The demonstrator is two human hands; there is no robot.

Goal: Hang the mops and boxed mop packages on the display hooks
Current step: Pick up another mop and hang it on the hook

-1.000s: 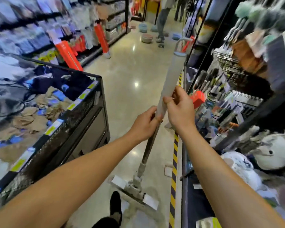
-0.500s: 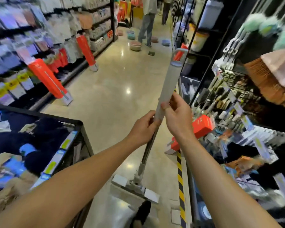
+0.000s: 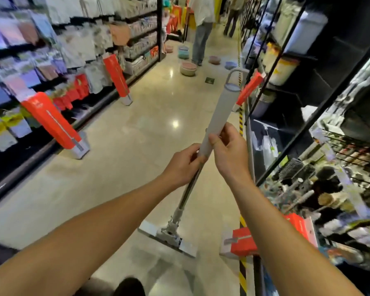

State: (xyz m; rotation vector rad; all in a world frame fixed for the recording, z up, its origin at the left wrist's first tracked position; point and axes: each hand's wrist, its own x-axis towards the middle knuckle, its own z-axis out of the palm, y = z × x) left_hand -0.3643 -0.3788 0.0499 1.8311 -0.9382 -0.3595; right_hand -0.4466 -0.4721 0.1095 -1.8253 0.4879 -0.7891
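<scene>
A flat mop (image 3: 220, 116) with a pale grey grip, a hanging loop at its top and a metal pole slants up the middle of the aisle. Its flat head (image 3: 169, 237) hangs just above the floor. My left hand (image 3: 183, 164) grips the pole at the bottom of the grey grip. My right hand (image 3: 229, 153) holds the grip just above it. Red boxed mop packages lean on the left shelving (image 3: 51, 122) (image 3: 115, 76), one leans at the right rack (image 3: 249, 87) and one lies on the floor by the right shelf (image 3: 242, 242).
Shelves of packaged goods line the left side. Black racks with hooks and brushes (image 3: 340, 167) run along the right behind yellow-black floor tape. A person (image 3: 201, 28) stands down the aisle among round basins (image 3: 188, 68) on the floor. My shoe (image 3: 128, 287) shows at the bottom.
The view has swung left and forward, so the black bin at the left has left the frame. Both hands keep the same hold on the mop, which stays slanted.
</scene>
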